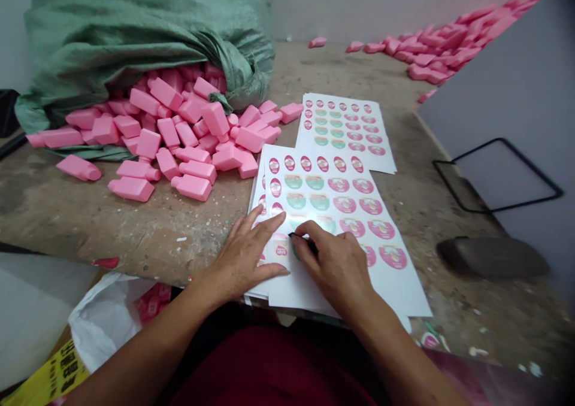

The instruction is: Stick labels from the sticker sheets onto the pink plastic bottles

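A sheet of stickers (386,292) lies on a stack of similar sheets at the table's front edge. It carries rows of small pink ovals and larger green and pink labels. My left hand (245,253) rests on the sheet's left side with its fingers spread, near a small pink-and-white label (281,248). Pinched in my right hand (336,259) is a small black pointed tool (291,235), its tip at the sheet beside a green label. Most of the tool is hidden by my fingers, so its kind is unclear.
Pink bottles (193,169) spill from a green woven sack (148,23) at the left. More pink bottles (431,50) are heaped at the back right. Another sticker sheet (381,160) lies behind. On the right are a black wire frame (494,208) and a dark case (489,258).
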The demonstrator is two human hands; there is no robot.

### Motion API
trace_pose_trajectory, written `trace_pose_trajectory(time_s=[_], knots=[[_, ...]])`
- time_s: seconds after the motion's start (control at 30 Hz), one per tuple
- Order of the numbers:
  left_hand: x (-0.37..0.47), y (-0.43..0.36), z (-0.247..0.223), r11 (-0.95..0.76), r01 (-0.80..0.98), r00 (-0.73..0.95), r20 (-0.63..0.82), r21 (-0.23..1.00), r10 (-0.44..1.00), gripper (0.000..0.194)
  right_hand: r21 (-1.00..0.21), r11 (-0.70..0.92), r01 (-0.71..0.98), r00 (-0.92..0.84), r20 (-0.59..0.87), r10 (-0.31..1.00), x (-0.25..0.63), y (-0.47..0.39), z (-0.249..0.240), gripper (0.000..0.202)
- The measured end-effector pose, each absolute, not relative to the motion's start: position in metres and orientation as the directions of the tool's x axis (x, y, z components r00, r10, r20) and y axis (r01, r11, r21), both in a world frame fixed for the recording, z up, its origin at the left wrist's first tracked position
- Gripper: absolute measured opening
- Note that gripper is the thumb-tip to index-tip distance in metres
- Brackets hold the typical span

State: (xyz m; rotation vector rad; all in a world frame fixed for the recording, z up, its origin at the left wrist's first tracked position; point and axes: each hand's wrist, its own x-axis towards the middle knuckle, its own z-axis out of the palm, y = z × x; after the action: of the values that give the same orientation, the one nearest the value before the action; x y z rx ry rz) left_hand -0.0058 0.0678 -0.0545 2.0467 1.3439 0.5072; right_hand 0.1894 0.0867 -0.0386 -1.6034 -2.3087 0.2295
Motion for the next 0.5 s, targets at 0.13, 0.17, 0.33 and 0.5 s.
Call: trace_pose_trajectory(time_s=[0.13,0.17,0.33,0.5], knots=[[-0.0055,0.0679,-0.0546,-0.272,0.668,0.400,-0.025,0.693,0.916,0.089,-0.360,0.323,0.875,-0.298,0.124,0.947,0.1888,0.0895,-0.0369,0.017],[-0.0053,0.0679,-0.0541,-0.266,0.665,0.400,-0.032,0.697,0.916,0.089,-0.401,0.295,0.867,-0.285,0.085,0.955,0.1895,0.0904,-0.0361,0.016],[-0.0043,0.0674,-0.0533,-0.222,0.659,0.383,-0.067,0.719,0.921,0.092,-0.593,0.170,0.787,-0.251,-0.057,0.966,0.1965,0.0915,-0.0332,0.022],[-0.0044,0.0674,-0.0552,-0.228,0.647,0.376,-0.045,0.728,0.925,0.092,-0.413,0.321,0.852,-0.290,0.136,0.947,0.1962,0.0867,-0.0403,0.019]])
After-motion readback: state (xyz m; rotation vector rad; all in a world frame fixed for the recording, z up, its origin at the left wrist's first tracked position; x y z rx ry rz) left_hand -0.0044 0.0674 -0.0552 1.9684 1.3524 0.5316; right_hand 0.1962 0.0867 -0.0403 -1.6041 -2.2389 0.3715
